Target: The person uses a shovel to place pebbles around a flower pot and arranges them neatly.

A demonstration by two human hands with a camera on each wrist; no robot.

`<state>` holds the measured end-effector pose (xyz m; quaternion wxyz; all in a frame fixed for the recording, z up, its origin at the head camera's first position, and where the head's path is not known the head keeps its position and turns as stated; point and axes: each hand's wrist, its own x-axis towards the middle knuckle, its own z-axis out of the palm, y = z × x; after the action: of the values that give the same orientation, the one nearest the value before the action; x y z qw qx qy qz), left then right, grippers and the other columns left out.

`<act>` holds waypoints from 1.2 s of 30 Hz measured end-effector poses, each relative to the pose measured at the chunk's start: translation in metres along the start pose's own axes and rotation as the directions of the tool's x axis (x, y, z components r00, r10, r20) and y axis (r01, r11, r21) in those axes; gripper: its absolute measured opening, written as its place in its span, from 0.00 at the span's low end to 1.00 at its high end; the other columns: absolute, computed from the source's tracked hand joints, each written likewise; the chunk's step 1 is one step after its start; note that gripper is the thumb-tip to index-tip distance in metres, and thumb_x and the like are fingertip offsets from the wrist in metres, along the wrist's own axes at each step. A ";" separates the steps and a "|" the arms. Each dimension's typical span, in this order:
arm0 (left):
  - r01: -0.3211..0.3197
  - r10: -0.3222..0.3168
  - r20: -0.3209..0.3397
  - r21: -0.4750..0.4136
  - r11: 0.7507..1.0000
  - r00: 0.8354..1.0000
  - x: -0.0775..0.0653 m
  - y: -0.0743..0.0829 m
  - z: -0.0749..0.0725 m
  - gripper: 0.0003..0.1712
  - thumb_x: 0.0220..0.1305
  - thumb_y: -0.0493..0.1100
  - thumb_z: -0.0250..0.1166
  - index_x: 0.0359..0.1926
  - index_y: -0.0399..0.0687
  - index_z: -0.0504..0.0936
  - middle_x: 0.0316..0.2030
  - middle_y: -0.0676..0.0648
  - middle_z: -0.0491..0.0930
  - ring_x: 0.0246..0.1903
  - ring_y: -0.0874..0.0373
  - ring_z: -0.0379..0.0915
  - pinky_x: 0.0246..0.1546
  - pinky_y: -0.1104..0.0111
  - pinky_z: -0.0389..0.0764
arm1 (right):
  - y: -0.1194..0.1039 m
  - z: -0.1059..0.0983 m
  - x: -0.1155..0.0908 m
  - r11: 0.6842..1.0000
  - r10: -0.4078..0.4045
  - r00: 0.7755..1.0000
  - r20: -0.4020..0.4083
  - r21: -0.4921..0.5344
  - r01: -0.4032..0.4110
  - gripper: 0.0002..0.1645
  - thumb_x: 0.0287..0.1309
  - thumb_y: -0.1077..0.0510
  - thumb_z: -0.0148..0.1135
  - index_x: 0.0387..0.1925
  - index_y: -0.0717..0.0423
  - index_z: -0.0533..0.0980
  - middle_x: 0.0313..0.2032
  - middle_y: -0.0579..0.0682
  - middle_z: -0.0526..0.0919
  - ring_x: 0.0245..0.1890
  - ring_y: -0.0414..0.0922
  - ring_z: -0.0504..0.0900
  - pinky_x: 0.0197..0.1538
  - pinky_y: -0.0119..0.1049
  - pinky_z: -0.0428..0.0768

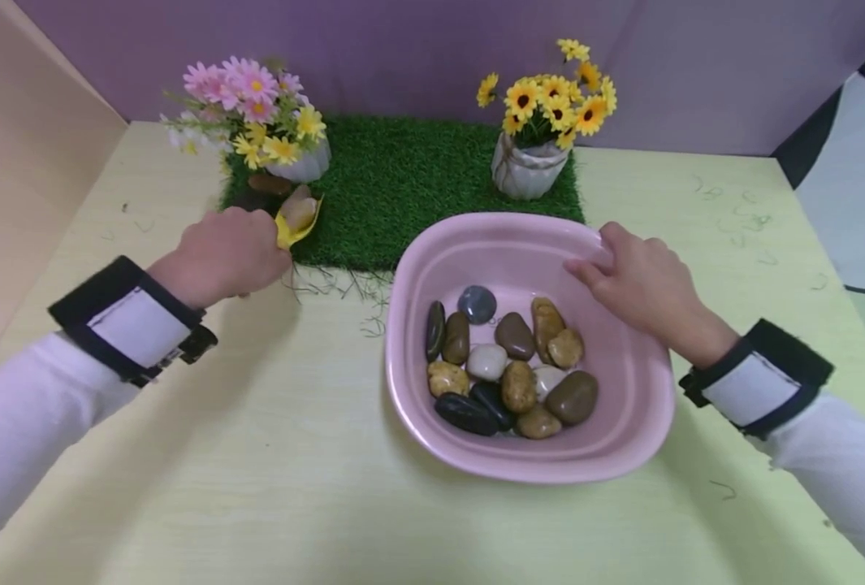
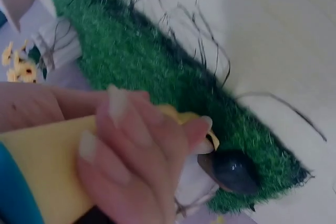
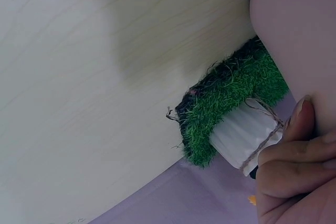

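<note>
My left hand (image 1: 223, 250) grips the handle of a yellow toy shovel (image 1: 296, 234) over the left end of the green turf mat (image 1: 403, 179). Pale brownish stones (image 1: 300, 210) lie in its scoop. In the left wrist view, fingers curl round the yellow handle (image 2: 52, 156), which has a blue end (image 2: 16, 182). A dark stone (image 2: 234, 172) shows on the turf just past the scoop. With fingers outside and thumb inside, my right hand (image 1: 644, 284) holds the right rim of a pink basin (image 1: 651, 406). Several smooth stones (image 1: 516, 337) in black, brown, tan, grey and white lie on its bottom.
Behind the shovel stands a white pot of pink and yellow flowers (image 1: 308, 162). A white pot with yellow flowers (image 1: 529, 171) stands behind the basin. Loose turf strands litter the pale table (image 1: 293, 455), and a purple partition (image 1: 403, 57) rises along its back edge.
</note>
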<state>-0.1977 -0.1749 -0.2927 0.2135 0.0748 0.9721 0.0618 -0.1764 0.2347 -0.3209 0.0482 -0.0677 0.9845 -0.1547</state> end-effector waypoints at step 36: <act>-0.077 0.140 0.292 -0.216 0.973 0.946 0.010 -0.079 -0.042 0.27 0.70 0.65 0.54 0.42 0.45 0.80 0.23 0.50 0.76 0.17 0.60 0.65 0.21 0.66 0.70 | 0.000 0.000 0.000 1.000 -0.002 1.000 -0.002 -0.005 0.001 0.26 0.67 0.39 0.55 0.35 0.59 0.65 0.18 0.52 0.65 0.15 0.48 0.72 0.17 0.40 0.68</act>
<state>-0.2338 -0.2540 -0.2713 0.3640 0.1149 0.9104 0.1595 -0.1766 0.2344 -0.3205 0.0468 -0.0684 0.9848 -0.1524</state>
